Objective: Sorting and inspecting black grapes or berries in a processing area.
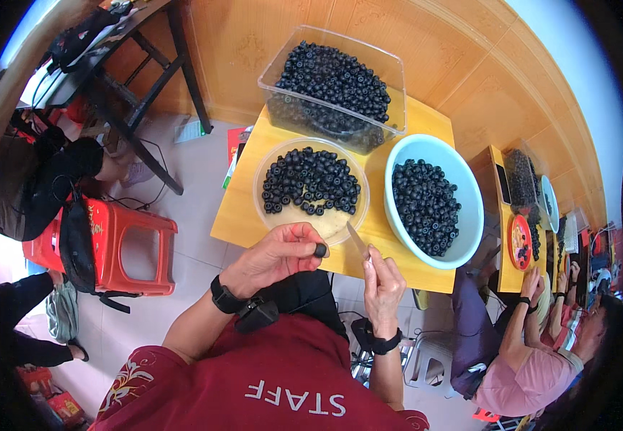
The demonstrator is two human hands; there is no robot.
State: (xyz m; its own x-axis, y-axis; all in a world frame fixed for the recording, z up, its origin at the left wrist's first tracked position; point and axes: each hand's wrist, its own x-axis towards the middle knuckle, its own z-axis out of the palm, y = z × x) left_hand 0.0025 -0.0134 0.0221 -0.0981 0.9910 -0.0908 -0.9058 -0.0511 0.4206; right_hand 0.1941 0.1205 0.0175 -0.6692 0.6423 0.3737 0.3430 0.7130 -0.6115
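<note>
My left hand (279, 255) pinches a small black rubber-like part (320, 250) between thumb and fingertips, just off the near edge of the yellow table (243, 215). A short knife (357, 239) is in my right hand (383, 287), its blade pointing up and toward the table, apart from the part. Beyond my hands sits a shallow round clear tray (363, 188), where black ring-like parts (311, 176) with holes are heaped toward the far side. To its right, a light blue basin (475, 208) holds a pile of similar parts.
A large clear rectangular bin (334, 118) of black parts stands at the back of the table, near a wood-panelled wall (254, 54). Left are a red stool (128, 248) and a dark-legged desk (139, 108). On the right, other people work at another table (507, 266).
</note>
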